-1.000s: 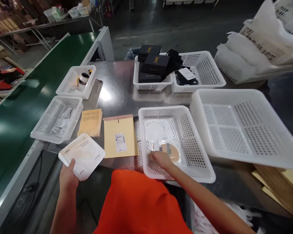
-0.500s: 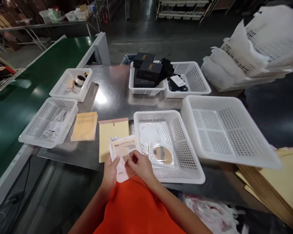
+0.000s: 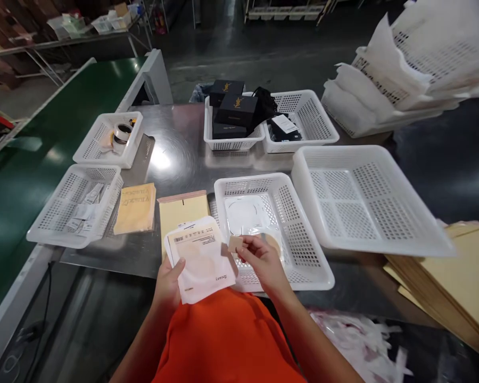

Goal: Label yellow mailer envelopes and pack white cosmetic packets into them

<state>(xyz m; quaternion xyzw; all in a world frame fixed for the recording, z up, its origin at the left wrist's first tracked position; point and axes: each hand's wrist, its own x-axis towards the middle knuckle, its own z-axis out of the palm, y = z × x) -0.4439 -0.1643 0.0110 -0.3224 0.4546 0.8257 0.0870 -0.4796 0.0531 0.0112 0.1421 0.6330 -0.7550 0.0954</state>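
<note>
Gripped at its left edge by my left hand is a flat white printed packet with a barcode and small text along its top. My right hand pinches a small tan square card between thumb and fingers, just right of the packet. Below that hand stands a white perforated basket holding flat white packs and a clear pack with a round tan piece, partly hidden by my fingers. A padded yellow envelope lies on the table behind the packet.
Tan envelopes lie left, beside a basket of small packets and one with tape rolls. Black boxes fill a basket at the back. An unfilled basket and stacked yellow envelopes are right. A green conveyor runs left.
My right hand has moved right, away from the packet, with the small tan card in its fingers. The packet, in my left hand, has shifted slightly left and its printed front shows more fully.
</note>
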